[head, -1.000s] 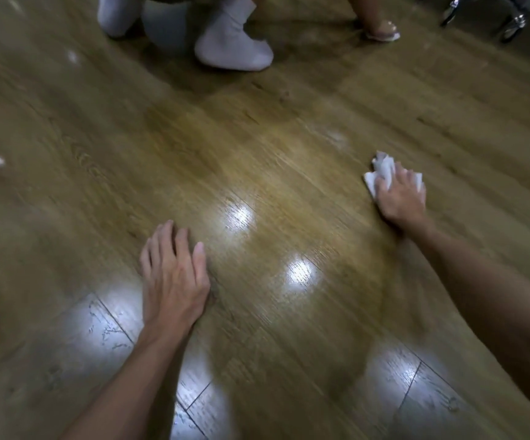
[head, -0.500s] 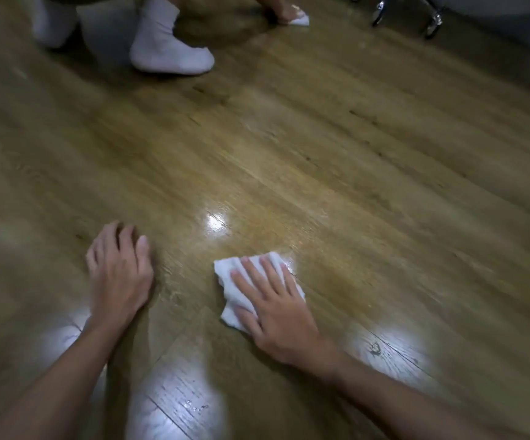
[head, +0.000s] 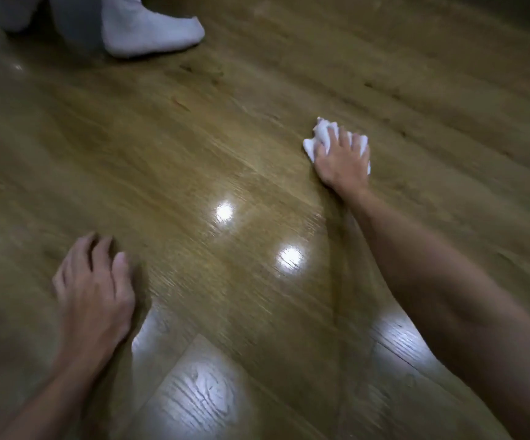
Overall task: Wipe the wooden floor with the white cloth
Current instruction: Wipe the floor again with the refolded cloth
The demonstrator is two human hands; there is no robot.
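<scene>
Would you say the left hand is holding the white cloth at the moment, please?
No, the left hand rests bare on the wooden floor, while the right hand presses the white cloth.

Since half a second ago the right hand (head: pixel 343 160) has swept the white cloth (head: pixel 320 134) away from beside the left hand (head: pixel 93 293), out toward 2 o'clock across the wooden floor (head: pixel 257 128), arm now extended, cloth bunched under the fingers.
</scene>
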